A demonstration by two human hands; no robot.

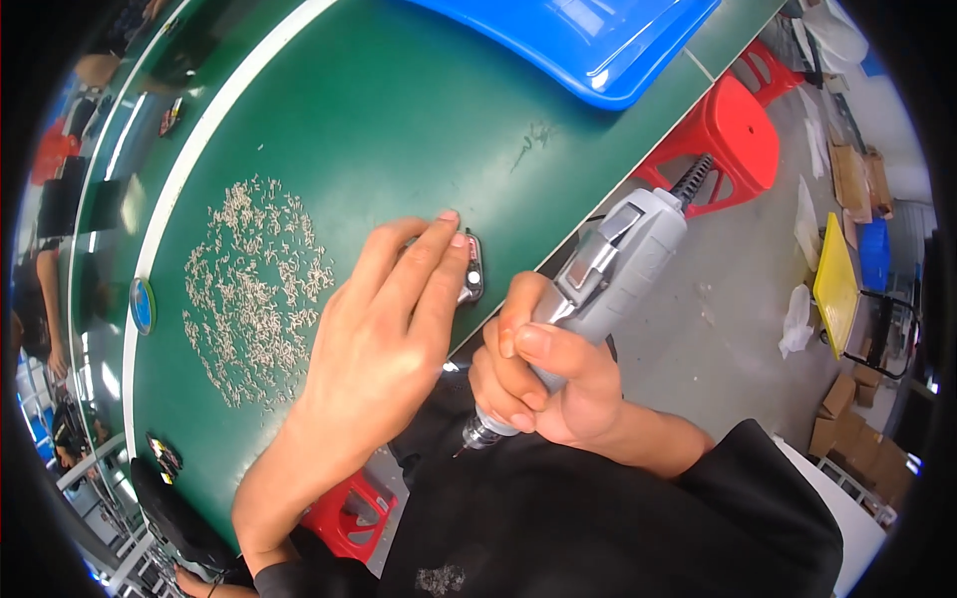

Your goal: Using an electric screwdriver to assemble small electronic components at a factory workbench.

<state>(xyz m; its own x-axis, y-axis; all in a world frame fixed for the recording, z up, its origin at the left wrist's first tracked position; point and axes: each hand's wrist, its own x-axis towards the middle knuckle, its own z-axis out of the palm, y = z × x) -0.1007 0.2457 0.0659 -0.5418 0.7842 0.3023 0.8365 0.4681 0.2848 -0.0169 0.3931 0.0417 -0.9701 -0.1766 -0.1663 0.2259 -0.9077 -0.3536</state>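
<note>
Small dark device (471, 267) with a silver edge and a pale round button lies flat near the front edge of the green table (399, 110), pinned under the fingertips of the left hand (384, 329), whose fingers lie together and pressed down on it. It looks light, rigid and smooth, likely to skid unless held by its edges. The right hand (543, 384) is wrapped tight around a grey electric screwdriver (588, 299), bit pointing down off the table. A scatter of tiny pale screws (254, 284) lies left of the device. A blue plastic tray (588, 40) sits at the far edge, a round blue sticker (143, 305) on the white border, brown cartons (847, 419) on the floor
</note>
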